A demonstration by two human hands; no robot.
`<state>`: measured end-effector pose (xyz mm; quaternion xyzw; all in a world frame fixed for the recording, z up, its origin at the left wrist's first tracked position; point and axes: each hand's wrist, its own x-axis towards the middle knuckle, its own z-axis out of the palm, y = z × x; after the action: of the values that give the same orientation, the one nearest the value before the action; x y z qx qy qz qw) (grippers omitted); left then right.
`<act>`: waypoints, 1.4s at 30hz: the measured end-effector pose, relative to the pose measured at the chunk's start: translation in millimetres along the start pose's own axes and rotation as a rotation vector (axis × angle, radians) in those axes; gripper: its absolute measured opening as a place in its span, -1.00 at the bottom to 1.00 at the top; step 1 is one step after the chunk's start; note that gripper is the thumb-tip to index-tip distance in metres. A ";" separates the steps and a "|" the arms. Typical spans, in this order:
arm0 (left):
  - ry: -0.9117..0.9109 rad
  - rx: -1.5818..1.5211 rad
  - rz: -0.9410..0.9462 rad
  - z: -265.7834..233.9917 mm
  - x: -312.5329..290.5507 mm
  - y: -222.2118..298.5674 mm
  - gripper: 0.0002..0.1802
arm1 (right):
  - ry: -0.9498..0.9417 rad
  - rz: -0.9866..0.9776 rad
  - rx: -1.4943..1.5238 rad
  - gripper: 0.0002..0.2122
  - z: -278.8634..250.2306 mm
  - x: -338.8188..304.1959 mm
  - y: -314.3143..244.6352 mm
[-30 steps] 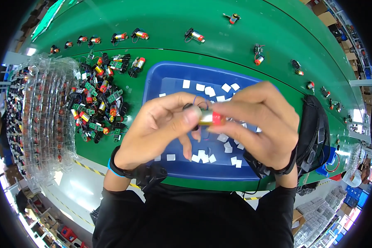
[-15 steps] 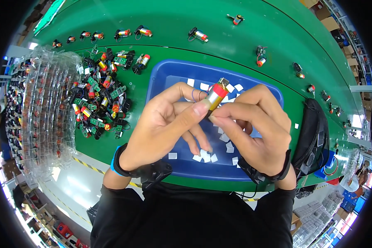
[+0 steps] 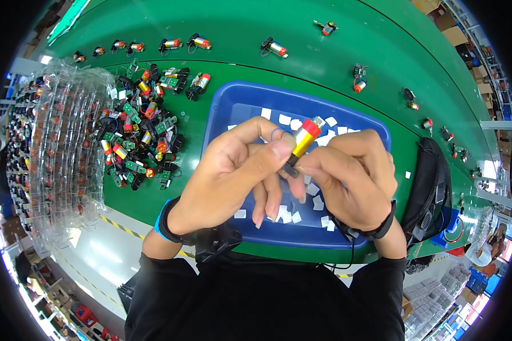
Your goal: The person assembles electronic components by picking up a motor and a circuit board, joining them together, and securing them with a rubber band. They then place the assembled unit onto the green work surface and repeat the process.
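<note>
My left hand [image 3: 227,173] pinches a small cylindrical battery [image 3: 307,138] between thumb and forefinger, its other fingers hanging loosely below. The cell is silver-gold with a red band, and a metal connector sticks up at its top. A thin wire loops by my left fingertips, and a small black part [image 3: 290,169] shows at the lower end. Against that end, the thumb and forefinger of my right hand [image 3: 358,182] are pressed together; whatever they grip is hidden. Both hands are above a blue tray [image 3: 213,116] with many small white pieces [image 3: 284,216] lying in it.
A heap of battery assemblies with green circuit boards [image 3: 133,111] lies left of the tray, beside stacked clear plastic trays [image 3: 68,153]. More assemblies [image 3: 276,48] are spaced along the green surface beyond. A black mesh bag [image 3: 426,193] lies at the right.
The battery has shifted slightly down and right and turned in my left fingers, showing more of the black part. My right hand has moved slightly down, its fingers still pinched near the lower end.
</note>
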<state>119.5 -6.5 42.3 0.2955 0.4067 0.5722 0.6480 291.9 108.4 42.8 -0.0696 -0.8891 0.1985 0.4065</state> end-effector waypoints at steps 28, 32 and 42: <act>0.019 0.426 0.210 -20.2 -8.1 -5.1 -0.57 | -0.438 0.548 -0.209 -0.72 35.8 58.2 188.0; -0.119 0.583 0.123 -28.6 -11.6 3.3 -0.58 | -0.614 0.641 -0.394 -0.64 52.8 63.6 181.4; -0.154 0.582 0.178 -35.7 -11.1 -1.8 -0.70 | -0.488 0.655 -0.541 -0.59 50.3 109.5 219.6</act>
<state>89.3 -20.6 25.3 0.5453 0.4758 0.4621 0.5125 173.6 324.9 -0.7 -0.4001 -0.9096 0.0881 0.0699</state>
